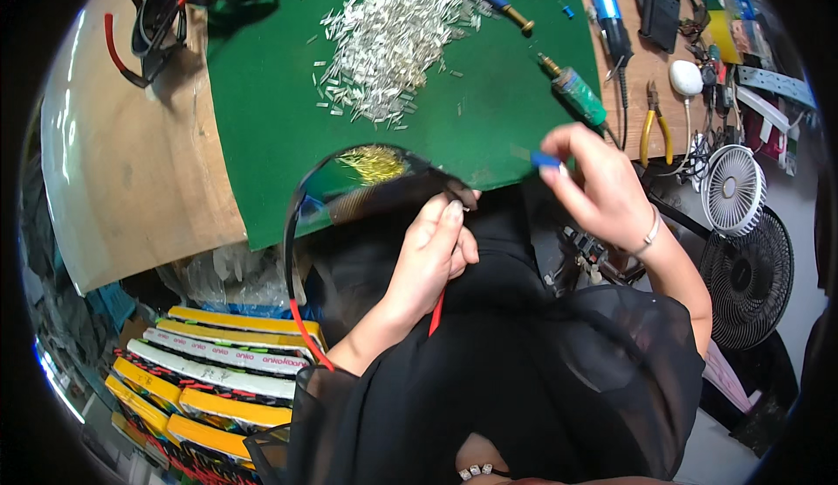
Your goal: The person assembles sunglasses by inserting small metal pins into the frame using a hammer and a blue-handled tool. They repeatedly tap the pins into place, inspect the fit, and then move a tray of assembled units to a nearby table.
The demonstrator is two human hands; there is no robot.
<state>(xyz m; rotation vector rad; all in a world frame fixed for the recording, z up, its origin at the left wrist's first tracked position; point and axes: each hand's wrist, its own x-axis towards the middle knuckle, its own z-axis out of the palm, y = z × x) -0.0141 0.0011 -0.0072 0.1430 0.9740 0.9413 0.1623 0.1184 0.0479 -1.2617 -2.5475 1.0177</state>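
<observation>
My left hand (434, 254) is closed around one corner of a pair of wraparound glasses (291, 262) with a black frame, dark reflective lens and red temple tips. The glasses are held off the near edge of the green mat (271, 136). To the right, my right hand (598, 184) pinches a small blue-handled tool (546, 161). Its thin tip points left and is blurred, so I cannot make out its kind. A gap separates the tool from the glasses. Beyond both hands, many small clear pieces (384, 57) lie heaped on the mat.
More glasses (161, 27) sit at the far left. A blue-handled tool with a brass end (497, 1), a green powered screwdriver (576, 94), a blue one (604, 0) and yellow-handled pliers (655, 127) lie right. Fans (733, 190) stand beyond; yellow and white boxes (205, 367) are lower left.
</observation>
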